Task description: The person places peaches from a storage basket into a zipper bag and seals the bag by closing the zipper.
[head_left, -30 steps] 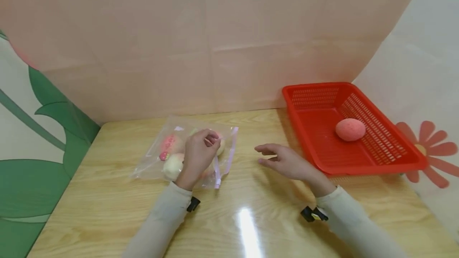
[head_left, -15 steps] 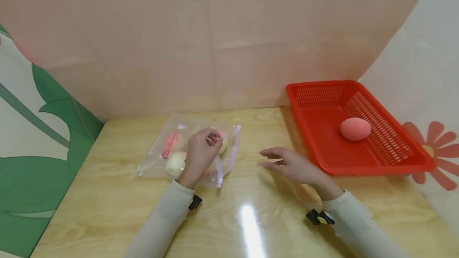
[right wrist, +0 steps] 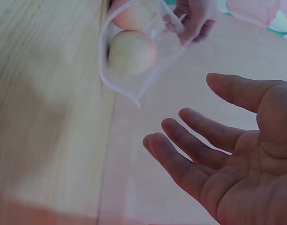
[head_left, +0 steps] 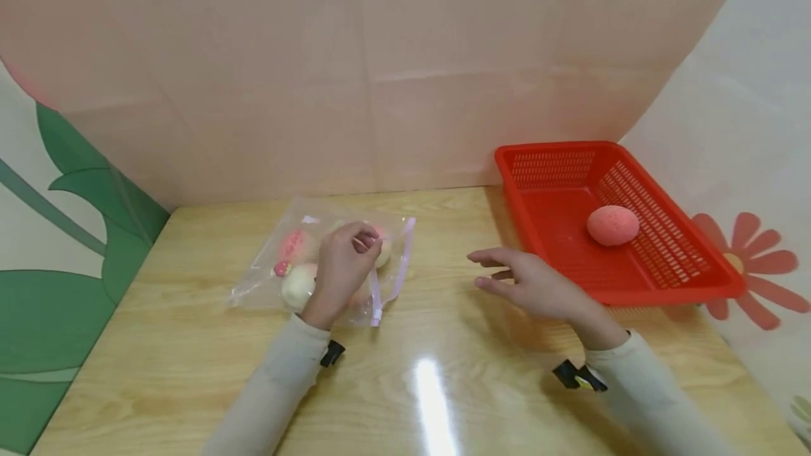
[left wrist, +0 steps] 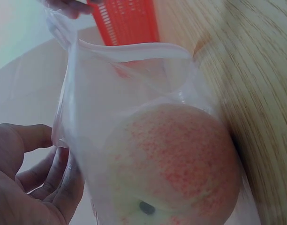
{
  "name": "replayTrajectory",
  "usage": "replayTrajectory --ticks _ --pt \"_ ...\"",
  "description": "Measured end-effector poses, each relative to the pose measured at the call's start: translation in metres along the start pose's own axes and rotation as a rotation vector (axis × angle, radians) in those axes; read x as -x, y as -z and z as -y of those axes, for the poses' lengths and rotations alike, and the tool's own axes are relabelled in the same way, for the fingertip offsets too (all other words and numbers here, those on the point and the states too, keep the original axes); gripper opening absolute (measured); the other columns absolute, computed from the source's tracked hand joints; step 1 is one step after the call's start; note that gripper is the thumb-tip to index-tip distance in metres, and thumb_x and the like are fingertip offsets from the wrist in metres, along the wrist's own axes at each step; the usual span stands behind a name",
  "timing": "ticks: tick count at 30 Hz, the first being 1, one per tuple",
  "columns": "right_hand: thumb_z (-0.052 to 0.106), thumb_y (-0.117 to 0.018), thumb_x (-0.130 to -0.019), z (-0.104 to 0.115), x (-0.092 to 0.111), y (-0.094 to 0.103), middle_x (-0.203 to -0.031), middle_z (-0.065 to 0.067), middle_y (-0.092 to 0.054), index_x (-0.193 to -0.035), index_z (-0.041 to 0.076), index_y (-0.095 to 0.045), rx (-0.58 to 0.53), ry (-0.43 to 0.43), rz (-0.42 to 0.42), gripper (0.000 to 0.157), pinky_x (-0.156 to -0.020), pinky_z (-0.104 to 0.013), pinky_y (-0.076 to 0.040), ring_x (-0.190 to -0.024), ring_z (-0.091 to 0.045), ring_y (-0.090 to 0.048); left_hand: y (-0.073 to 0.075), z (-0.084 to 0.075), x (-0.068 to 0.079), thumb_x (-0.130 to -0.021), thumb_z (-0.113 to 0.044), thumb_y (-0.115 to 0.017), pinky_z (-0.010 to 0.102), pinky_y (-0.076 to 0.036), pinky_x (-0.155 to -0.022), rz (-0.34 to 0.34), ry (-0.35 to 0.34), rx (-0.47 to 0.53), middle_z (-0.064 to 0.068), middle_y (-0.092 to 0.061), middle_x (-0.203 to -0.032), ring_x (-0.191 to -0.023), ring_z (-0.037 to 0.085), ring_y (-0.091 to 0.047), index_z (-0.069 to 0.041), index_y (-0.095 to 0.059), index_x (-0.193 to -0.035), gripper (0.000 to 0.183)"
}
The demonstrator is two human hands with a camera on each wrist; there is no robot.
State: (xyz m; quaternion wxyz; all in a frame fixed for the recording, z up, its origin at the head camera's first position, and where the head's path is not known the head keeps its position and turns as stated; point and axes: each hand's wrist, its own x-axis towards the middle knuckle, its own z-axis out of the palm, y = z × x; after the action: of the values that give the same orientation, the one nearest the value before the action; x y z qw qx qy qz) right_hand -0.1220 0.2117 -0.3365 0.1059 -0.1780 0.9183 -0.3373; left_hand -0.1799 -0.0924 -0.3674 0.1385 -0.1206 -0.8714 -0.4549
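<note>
A clear zip bag (head_left: 253,290) with a lilac zip strip (head_left: 405,259) lies on the left half of the table, its mouth facing right. Inside are several fruits, among them a peach (left wrist: 176,159) with red speckles and a paler one (right wrist: 132,54). My left hand (head_left: 342,262) pinches the bag's upper film near the mouth and lifts it, so the mouth gapes. To the right of the bag, my right hand (head_left: 532,286) hovers over the table, fingers spread and relaxed, holding nothing. In the right wrist view its palm faces the camera.
A red plastic basket (head_left: 640,299) with slotted sides stands at the right, close by my right hand. One pink, rounded fruit (head_left: 612,225) lies in it. A pinkish sheet (head_left: 380,76) hangs behind the wooden table (head_left: 158,371).
My right hand has drifted a little to the right, away from the bag and closer to the basket. The left hand keeps its pinch on the bag; the head view has shifted slightly.
</note>
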Motion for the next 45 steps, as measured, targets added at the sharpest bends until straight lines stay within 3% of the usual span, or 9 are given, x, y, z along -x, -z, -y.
replayTrajectory --ticks 7,17,31,40,45 --pt "0.034 -0.064 -0.097 0.002 0.014 0.03 -0.141 -0.011 -0.058 -0.141 0.016 -0.054 0.049 -0.004 -0.054 0.049 -0.092 -0.039 -0.058 -0.123 -0.031 -0.061 -0.001 0.0 -0.003 -0.085 -0.008 -0.074 0.03 -0.058 -0.067 -0.025 -0.033 0.0 0.006 -0.071 -0.082 -0.072 0.018 -0.066 -0.007 -0.071 -0.089 0.005" --pt "0.043 -0.062 -0.097 -0.013 0.031 0.07 -0.138 -0.012 -0.061 -0.142 0.014 -0.052 0.19 -0.067 -0.089 0.055 -0.095 -0.051 -0.054 -0.121 -0.034 -0.062 -0.013 -0.002 -0.001 -0.086 -0.01 -0.074 0.028 -0.057 -0.066 -0.013 -0.034 0.023 0.005 -0.071 -0.081 -0.071 0.016 -0.066 -0.007 -0.072 -0.089 0.005" --pt "0.036 -0.063 -0.097 -0.045 0.033 0.09 -0.133 -0.021 -0.062 -0.142 0.007 -0.05 0.207 -0.144 -0.082 0.055 -0.087 -0.051 -0.058 -0.116 -0.04 -0.062 -0.007 0.0 0.0 -0.087 -0.01 -0.074 0.029 -0.057 -0.066 -0.014 -0.001 -0.012 0.005 -0.07 -0.081 -0.072 0.016 -0.065 -0.008 -0.071 -0.09 0.004" --pt "0.037 -0.062 -0.098 -0.06 0.03 0.101 -0.133 -0.024 -0.06 -0.14 0.003 -0.052 0.25 -0.137 -0.098 0.055 -0.092 -0.061 -0.052 -0.118 -0.047 -0.059 -0.004 0.002 0.002 -0.087 -0.01 -0.074 0.027 -0.056 -0.065 -0.008 0.018 -0.002 0.004 -0.07 -0.082 -0.073 0.015 -0.064 -0.008 -0.071 -0.091 0.005" --pt "0.042 -0.06 -0.098 -0.071 0.03 0.112 -0.137 -0.027 -0.056 -0.143 0.003 -0.047 0.244 -0.187 -0.079 0.06 -0.092 -0.064 -0.049 -0.121 -0.051 -0.054 -0.004 0.003 0.001 -0.086 -0.011 -0.075 0.027 -0.056 -0.065 -0.013 0.013 -0.003 0.004 -0.07 -0.082 -0.072 0.015 -0.064 -0.009 -0.071 -0.09 0.006"
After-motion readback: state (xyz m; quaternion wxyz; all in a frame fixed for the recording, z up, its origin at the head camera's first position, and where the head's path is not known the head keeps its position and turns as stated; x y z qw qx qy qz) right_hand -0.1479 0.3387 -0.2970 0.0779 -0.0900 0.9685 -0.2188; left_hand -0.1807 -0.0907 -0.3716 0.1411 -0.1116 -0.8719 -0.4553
